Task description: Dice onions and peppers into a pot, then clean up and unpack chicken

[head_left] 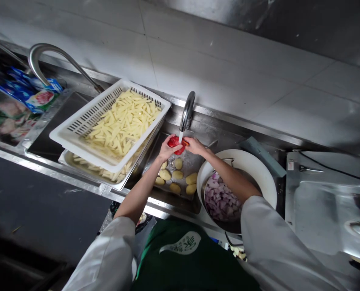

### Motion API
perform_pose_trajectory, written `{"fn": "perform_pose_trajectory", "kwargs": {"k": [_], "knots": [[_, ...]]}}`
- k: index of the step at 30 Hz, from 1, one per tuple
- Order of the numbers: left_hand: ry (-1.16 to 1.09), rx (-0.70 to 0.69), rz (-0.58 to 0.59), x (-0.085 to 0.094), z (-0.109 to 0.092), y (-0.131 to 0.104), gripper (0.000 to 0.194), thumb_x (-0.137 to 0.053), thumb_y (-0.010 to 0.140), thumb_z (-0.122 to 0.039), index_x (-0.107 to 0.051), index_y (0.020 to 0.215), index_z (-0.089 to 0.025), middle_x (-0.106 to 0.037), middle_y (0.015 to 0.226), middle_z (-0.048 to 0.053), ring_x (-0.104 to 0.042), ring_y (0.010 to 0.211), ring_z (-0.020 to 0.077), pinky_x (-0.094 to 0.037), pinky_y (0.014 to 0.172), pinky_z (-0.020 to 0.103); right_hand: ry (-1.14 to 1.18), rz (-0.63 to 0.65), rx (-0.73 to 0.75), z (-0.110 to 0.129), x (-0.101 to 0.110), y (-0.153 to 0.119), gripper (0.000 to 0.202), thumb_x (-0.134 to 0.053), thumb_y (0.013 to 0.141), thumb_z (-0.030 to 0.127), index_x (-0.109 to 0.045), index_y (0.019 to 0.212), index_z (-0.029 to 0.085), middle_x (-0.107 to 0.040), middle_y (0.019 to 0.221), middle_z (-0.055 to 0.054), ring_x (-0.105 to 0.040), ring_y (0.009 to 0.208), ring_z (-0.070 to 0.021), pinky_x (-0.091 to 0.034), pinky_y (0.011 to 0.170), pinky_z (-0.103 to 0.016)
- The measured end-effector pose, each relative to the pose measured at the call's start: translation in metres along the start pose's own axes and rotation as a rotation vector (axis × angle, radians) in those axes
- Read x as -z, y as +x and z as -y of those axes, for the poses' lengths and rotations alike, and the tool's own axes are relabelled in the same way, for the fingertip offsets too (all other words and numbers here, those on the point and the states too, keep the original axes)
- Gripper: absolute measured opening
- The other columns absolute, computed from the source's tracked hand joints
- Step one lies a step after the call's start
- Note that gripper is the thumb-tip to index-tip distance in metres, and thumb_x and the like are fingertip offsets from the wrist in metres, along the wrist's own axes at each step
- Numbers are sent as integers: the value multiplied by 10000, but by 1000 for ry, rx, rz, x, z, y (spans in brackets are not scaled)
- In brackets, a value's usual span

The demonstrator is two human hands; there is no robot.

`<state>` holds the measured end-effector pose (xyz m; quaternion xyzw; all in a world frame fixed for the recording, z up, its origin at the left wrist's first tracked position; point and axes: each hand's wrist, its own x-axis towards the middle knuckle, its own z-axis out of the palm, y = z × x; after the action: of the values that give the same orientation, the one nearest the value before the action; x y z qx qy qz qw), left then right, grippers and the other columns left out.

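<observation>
under faucet (186,114), red pepper (174,142), long axis unclear

White logo (180,245) on green apron (198,268), lettering (190,242) illegible

The desk (85,182) is a stainless-steel sink counter set along a tiled wall (228,89), with a raised front edge. Its left basin (72,107) is dark inside and partly covered by a rectangular metal tray (119,186), which lies at a slant across the area between the two basins. The right basin (196,155) has a wet floor; several whole yellow potatoes (177,175) lie directly on it, some touching. A round white tub (234,154) stands at the right end of this basin; its base is hidden. Blue printed packages (43,99) lie at the far left, their exact support unclear.
</observation>
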<state>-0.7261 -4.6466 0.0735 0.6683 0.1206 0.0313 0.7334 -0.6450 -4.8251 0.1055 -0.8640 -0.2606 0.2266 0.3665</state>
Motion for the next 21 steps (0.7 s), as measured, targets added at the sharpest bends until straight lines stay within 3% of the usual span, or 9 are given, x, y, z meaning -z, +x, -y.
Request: {"fn": "perform_pose_trajectory", "kwargs": {"k": [2,4,8,10,13,15,18,21], "knots": [[293,-184,-49,4,-1,-6,826,-972,583,-330,-660,1338,-209,-571,1377,123,-565,1307,301,-440,1186,457,-203,58,-103,0,13,-9,419,-794,772,135,-783,1182,216,-779,1231,-108,-687,1210,-299,-480,1098,-371],[524,-305,-70,9,-5,-14,799,-937,652,-312,-647,1392,-227,-462,1510,147,-479,1395,345,-397,1215,484,-316,21,-193,2,27,-20,354,-791,818,159,-789,1169,203,-779,1214,-147,-696,1191,-327,-487,1061,-377],[762,-363,3,16,-5,-26,706,-863,754,-282,-634,1422,-268,-426,1564,144,-427,1414,397,-396,1200,552,-378,-138,-191,11,56,-63,236,-649,951,226,-782,1141,183,-791,1143,-151,-718,1082,-295,-489,947,-332],[767,-295,-18,17,1,-31,723,-884,719,-279,-638,1399,-263,-470,1498,141,-490,1360,384,-438,1168,534,-388,-236,-187,17,70,-105,219,-588,970,252,-780,1059,191,-801,1040,-122,-721,978,-262,-482,887,-311],[709,-162,-137,16,19,-48,760,-894,698,-346,-613,1394,-230,-497,1401,133,-585,1281,334,-485,1135,465,-405,-414,-308,22,79,-198,249,-519,982,316,-750,970,223,-787,918,-99,-708,873,-246,-479,821,-309],[695,-110,-149,17,34,-66,755,-883,694,-404,-613,1373,-213,-529,1362,134,-609,1259,329,-493,1133,456,-394,-528,-470,19,70,-271,269,-485,991,364,-726,956,250,-777,883,-105,-710,840,-254,-487,789,-319],[672,-56,-151,22,55,-102,716,-842,699,-493,-621,1314,-201,-621,1279,132,-625,1242,341,-492,1139,483,-337,-722,-751,5,37,-374,273,-482,988,413,-700,1048,259,-781,925,-139,-735,848,-285,-517,771,-351],[626,8,-158,29,71,-140,698,-792,707,-547,-603,1282,-200,-669,1275,128,-644,1230,339,-507,1128,497,-212,-852,-971,-10,-5,-435,296,-578,944,429,-683,1126,220,-782,1018,-175,-760,940,-315,-555,798,-371]]}}
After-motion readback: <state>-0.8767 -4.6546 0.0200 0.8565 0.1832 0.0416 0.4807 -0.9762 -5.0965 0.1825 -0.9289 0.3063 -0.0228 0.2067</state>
